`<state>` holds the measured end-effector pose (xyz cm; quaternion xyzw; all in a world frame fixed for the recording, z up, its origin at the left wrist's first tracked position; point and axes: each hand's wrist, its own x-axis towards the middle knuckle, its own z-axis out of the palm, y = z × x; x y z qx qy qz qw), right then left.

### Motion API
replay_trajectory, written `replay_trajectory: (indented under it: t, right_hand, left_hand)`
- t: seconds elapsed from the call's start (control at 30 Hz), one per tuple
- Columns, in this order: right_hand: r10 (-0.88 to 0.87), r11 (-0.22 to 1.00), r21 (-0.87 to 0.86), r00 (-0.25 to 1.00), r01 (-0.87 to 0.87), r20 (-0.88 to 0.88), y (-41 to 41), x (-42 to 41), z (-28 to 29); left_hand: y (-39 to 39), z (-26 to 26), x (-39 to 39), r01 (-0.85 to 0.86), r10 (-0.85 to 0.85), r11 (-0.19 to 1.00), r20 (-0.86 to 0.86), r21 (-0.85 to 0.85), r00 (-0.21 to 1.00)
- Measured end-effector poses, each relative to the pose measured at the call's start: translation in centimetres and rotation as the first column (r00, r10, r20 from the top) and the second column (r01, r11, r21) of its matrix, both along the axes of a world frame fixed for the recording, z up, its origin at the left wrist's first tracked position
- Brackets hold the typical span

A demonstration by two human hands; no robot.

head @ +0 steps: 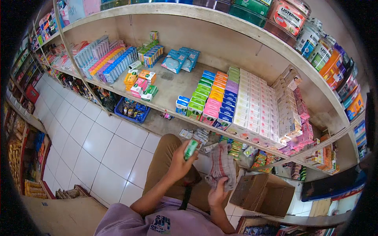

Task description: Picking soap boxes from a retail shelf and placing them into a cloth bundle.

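My left hand (177, 162) grips a small green-and-white soap box (191, 149) above my left knee. A grey cloth with red stripes (221, 166) hangs bunched in my right hand (217, 193), the thumb pressed on its lower part. In front of me a shelf board (165, 97) bears rows of Dettol soap boxes (211, 109) in several colours. Left of these rows, apart from them, a small group of soap boxes (140, 84) in orange, pink and green stands near the shelf's front edge.
White and pink soap boxes (254, 115) fill the shelf's right part. Blue packets (177, 60) lie behind. Mouthwash bottles (288, 17) line the upper shelf. A blue basket (133, 110) of sachets sits below. On the floor at my right is an open cardboard box (262, 191).
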<state>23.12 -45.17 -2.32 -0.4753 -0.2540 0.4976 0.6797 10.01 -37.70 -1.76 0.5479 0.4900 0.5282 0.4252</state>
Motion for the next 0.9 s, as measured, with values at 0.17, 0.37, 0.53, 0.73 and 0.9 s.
replay_trajectory:
  t: [0.17, 0.37, 0.53, 0.73, 0.9]
  right_hand:
    - [0.136, 0.831, 0.157, 0.469, -0.534, 0.873, 3.4, -0.3, 4.1]
    - [0.385, 0.554, 0.112, 0.373, -0.825, 0.844, 1.3, -0.4, 3.3]
    - [0.349, 0.935, 0.066, 0.937, -0.348, -0.006, 0.0, 2.9, 1.3]
    - [0.088, 0.995, 0.055, 0.981, -0.080, -0.172, 2.8, 6.3, -1.7]
    - [0.036, 0.994, -0.099, 0.989, -0.051, -0.146, 3.6, 5.7, -3.8]
  left_hand:
    - [-0.5, -2.0, -1.0, 0.107, -0.021, 0.960, -0.314, 0.259, 0.949]
    - [2.3, -6.7, -0.9, 0.146, -0.125, 0.988, 0.295, -0.053, 0.947]
    - [1.8, -1.3, -1.8, 0.141, -0.103, 0.969, -0.189, 0.202, 0.977]
    - [1.4, 0.4, -3.6, 0.111, -0.070, 0.985, 0.288, -0.130, 0.955]
    - [2.1, 0.3, -5.0, 0.017, -0.001, 0.997, 0.212, -0.073, 0.977]
